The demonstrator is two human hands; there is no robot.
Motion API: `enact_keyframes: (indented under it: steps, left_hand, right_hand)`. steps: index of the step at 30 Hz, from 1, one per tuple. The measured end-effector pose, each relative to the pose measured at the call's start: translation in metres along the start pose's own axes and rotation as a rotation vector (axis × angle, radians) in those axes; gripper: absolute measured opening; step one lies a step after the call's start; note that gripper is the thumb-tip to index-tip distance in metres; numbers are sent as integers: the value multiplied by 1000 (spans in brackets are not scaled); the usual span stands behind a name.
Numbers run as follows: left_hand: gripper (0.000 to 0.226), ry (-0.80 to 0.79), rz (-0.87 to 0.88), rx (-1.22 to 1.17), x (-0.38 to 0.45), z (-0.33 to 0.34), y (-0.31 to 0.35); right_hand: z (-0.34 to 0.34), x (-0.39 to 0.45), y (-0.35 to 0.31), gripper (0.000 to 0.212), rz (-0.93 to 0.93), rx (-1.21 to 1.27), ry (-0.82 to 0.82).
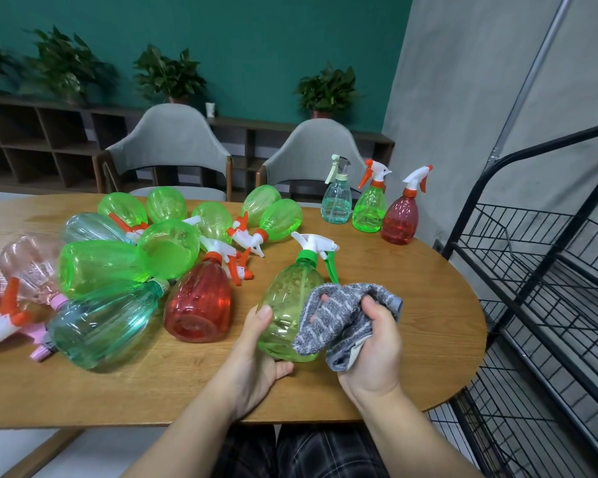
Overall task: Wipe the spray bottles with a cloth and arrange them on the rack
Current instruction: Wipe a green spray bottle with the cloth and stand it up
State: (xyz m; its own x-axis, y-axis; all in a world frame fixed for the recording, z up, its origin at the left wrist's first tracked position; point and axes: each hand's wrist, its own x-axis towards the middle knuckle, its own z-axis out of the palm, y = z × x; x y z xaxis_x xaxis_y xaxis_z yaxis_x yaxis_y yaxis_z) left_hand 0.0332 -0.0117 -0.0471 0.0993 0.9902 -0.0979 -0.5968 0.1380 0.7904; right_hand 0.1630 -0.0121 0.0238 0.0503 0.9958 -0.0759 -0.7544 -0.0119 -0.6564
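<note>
Near the front edge of the desk, your left hand cradles the green spray bottle from below, thumb curled up its near side, while your right hand clutches the grey striped cloth bunched against the bottle's right flank. The bottle stands roughly upright, its white-and-green trigger head pointing right.

To wipe it well, I'd say keep the left grip firm at the base and turn the bottle a little at a time, so the cloth covers the ribbed body all the way round. Droplets seem to cling to the plastic, so press into the grooves, then run the cloth up the neck and trigger.

Three bottles stand upright at the far right of the desk; many more lie on their sides to the left. The black wire rack waits just beside the desk at right, with no bottle on it in view.

No brand, label or writing can be read on any bottle.
</note>
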Motion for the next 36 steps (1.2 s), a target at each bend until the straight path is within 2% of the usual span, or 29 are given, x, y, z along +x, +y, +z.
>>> enact_keyframes:
  steps: [1,4,6,10,14,18,21,22,24,26,27,28,29,30,32,36]
  left_hand:
    - [122,-8,7,-11,0,-1,0]
    - [118,-75,16,-10,-2,-3,1]
    - [113,-100,6,-13,-4,-2,3]
    - [111,-66,-21,0,-5,2,4]
    - [111,-29,-1,39,-4,5,4]
    - [114,-5,22,29,-8,3,5]
    - [116,15,26,-7,-10,3,5]
    - [115,14,29,-7,-10,4,5]
    - [111,8,34,-7,-10,5,6]
    - [109,-3,33,-14,-10,6,6]
    - [107,-6,31,-29,-9,5,6]
    - [107,-4,31,-48,-10,5,6]
    - [106,-3,30,-62,-10,6,7]
    - [106,-5,30,-74,-10,6,7]
    - [106,-9,38,-100,-11,8,8]
    - [109,-30,68,-159,-12,12,12]
  right_hand:
    - [1,-1,-1,56,17,2,0]
    - [-1,-2,-7,39,62,37,-62]
    - [-3,-3,-9,36,69,58,-76]
    - [-7,-5,-8,40,90,30,-104]
    - [-2,-11,-5,55,116,-11,-87]
    - [12,-18,-15,21,125,61,-48]
    - [19,-8,-28,23,91,130,11]
    - [23,-6,-33,20,43,82,19]
    - [24,6,-33,16,-89,-188,-1]
    - [22,15,-24,13,-222,-594,-140]
    - [18,18,-16,10,-274,-789,-263]
    - [12,19,-7,19,-320,-993,-412]
    - [3,21,3,40,-385,-1189,-552]
    - [-4,22,9,60,-440,-1290,-625]
    - [-11,21,14,74,-465,-1295,-632]
    - [-23,6,19,68,-556,-1252,-723]
